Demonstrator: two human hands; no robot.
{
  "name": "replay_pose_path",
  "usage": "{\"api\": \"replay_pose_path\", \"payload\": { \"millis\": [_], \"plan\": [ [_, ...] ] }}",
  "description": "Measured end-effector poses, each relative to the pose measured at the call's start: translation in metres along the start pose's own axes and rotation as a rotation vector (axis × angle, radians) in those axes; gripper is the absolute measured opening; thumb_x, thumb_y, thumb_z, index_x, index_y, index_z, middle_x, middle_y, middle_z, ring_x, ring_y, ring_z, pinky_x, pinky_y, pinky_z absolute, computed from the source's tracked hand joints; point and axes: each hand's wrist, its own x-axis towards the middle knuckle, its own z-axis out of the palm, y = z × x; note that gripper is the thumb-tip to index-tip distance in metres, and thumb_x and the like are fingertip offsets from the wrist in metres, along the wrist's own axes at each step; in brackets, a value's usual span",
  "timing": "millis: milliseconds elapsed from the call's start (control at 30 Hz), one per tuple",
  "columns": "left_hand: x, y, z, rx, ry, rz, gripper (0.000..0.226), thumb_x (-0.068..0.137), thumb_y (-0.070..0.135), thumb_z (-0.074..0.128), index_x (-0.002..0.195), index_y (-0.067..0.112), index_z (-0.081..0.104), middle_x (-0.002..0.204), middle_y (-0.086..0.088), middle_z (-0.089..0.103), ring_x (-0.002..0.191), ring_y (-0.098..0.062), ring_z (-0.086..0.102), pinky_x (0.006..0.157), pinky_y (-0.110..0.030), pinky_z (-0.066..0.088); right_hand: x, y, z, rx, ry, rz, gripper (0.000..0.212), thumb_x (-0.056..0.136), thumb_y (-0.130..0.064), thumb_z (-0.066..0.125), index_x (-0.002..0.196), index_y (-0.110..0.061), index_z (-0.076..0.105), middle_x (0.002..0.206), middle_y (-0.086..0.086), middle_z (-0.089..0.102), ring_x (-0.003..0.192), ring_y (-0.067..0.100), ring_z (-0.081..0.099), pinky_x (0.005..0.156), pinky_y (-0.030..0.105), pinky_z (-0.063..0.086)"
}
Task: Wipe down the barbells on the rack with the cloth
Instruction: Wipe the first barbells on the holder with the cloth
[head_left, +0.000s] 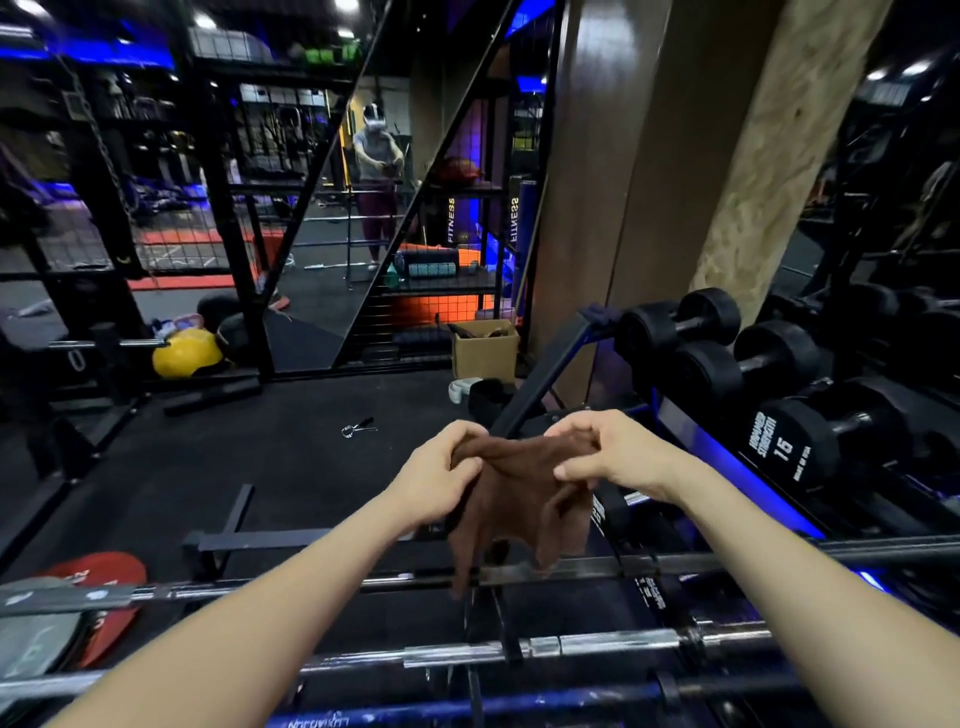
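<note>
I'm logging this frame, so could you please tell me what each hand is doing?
Left hand: pinching the cloth's top edge.
Right hand: pinching the same cloth.

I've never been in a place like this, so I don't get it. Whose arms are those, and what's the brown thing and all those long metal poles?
The camera sits on a person's head, looking down, so the arms are theirs. The left hand and right hand each pinch the top edge of a brown cloth, which hangs between them. Below lie barbells, long metal bars for lifting, resting across a rack. On the right, black dumbbells sit on a shelf. Ahead, a mirror shows the person standing in a gym.
</note>
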Motion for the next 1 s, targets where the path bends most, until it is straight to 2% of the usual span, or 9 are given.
{"api": "replay_pose_path", "payload": {
  "millis": [167, 267, 433, 533, 600, 667, 800, 900, 1000],
  "plan": [
    [0.002, 0.012, -0.014, 0.218, -0.322, -0.006, 0.013, 0.091, 0.022, 0.056, 0.085, 0.011, 0.061, 0.100, 0.001, 0.051, 0.087, -0.011, 0.054, 0.080, -0.025, 0.041, -0.005, -0.004, -0.013, -0.389, -0.100, 0.000, 0.030, 0.073, 0.013, 0.055, 0.078, -0.014, 0.067, 0.064, -0.010, 0.061, 0.062, 0.008, 0.057, 0.063, 0.024, 0.046],
    [-0.004, 0.024, -0.009, -0.289, -0.509, -0.183, 0.014, 0.089, 0.013, 0.057, 0.076, 0.012, 0.057, 0.082, -0.002, 0.057, 0.069, -0.010, 0.054, 0.063, -0.021, 0.044, -0.004, 0.001, -0.014, -0.351, 0.006, -0.029, 0.026, 0.077, 0.011, 0.054, 0.085, -0.010, 0.068, 0.077, -0.004, 0.062, 0.073, 0.011, 0.057, 0.071, 0.025, 0.046],
    [-0.006, 0.032, 0.019, -0.792, -0.388, -0.390, 0.023, 0.094, 0.010, 0.042, 0.092, 0.016, 0.064, 0.077, -0.002, 0.064, 0.065, -0.012, 0.057, 0.056, -0.022, 0.045, -0.001, 0.038, 0.008, -0.182, 0.414, 0.022, 0.018, 0.084, -0.016, 0.069, 0.087, -0.022, 0.053, 0.084, -0.003, 0.051, 0.068, 0.013, 0.050, 0.072, 0.028, 0.041],
    [-0.002, 0.032, 0.031, -0.853, -0.316, -0.436, 0.023, 0.096, 0.012, 0.042, 0.093, 0.017, 0.064, 0.079, -0.003, 0.065, 0.066, -0.013, 0.058, 0.054, -0.022, 0.048, -0.023, 0.036, 0.022, 0.119, 0.123, 0.105, 0.024, 0.090, -0.042, 0.060, 0.077, -0.023, 0.064, 0.068, -0.015, 0.063, 0.064, 0.002, 0.056, 0.068, 0.022, 0.044],
    [0.000, 0.033, 0.038, -0.854, -0.299, -0.426, 0.021, 0.096, 0.012, 0.043, 0.093, 0.015, 0.063, 0.081, -0.005, 0.065, 0.068, -0.015, 0.060, 0.055, -0.021, 0.049, -0.031, 0.041, 0.027, 0.272, -0.009, 0.155, 0.031, 0.080, -0.050, 0.070, 0.092, -0.021, 0.069, 0.088, -0.004, 0.073, 0.082, 0.012, 0.067, 0.078, 0.028, 0.052],
    [0.004, 0.033, 0.046, -0.822, -0.300, -0.395, 0.017, 0.096, 0.011, 0.045, 0.095, 0.014, 0.062, 0.088, -0.009, 0.065, 0.075, -0.018, 0.059, 0.065, -0.027, 0.050, -0.029, 0.050, 0.029, 0.242, 0.025, 0.163, 0.036, 0.073, -0.038, 0.079, 0.102, -0.021, 0.068, 0.098, 0.004, 0.073, 0.093, 0.021, 0.068, 0.088, 0.037, 0.053],
    [0.016, 0.019, 0.057, -0.469, -0.235, -0.275, 0.012, 0.089, 0.021, 0.065, 0.098, 0.021, 0.058, 0.098, -0.002, 0.059, 0.087, -0.012, 0.055, 0.080, -0.029, 0.047, -0.027, 0.064, 0.024, 0.344, 0.075, 0.202, 0.019, 0.085, 0.001, 0.064, 0.104, -0.003, 0.064, 0.095, 0.015, 0.067, 0.085, 0.024, 0.062, 0.084, 0.037, 0.049],
    [0.012, 0.011, 0.065, -0.661, -0.317, -0.453, 0.045, 0.081, 0.030, 0.073, 0.119, 0.015, 0.055, 0.110, -0.004, 0.060, 0.095, -0.016, 0.058, 0.081, -0.029, 0.051, -0.031, 0.076, 0.025, 0.625, 0.072, 0.261, 0.020, 0.086, 0.003, 0.061, 0.102, -0.008, 0.060, 0.095, 0.015, 0.066, 0.083, 0.025, 0.063, 0.082, 0.038, 0.052],
    [-0.003, 0.002, 0.083, -0.803, -0.422, -0.618, 0.031, 0.085, 0.031, 0.066, 0.104, 0.006, 0.065, 0.101, -0.013, 0.069, 0.086, -0.022, 0.065, 0.079, -0.032, 0.055, -0.033, 0.086, 0.034, 0.691, 0.092, 0.309, 0.015, 0.088, 0.003, 0.058, 0.095, -0.010, 0.057, 0.087, 0.011, 0.063, 0.074, 0.020, 0.062, 0.074, 0.034, 0.051]
  ]
}}
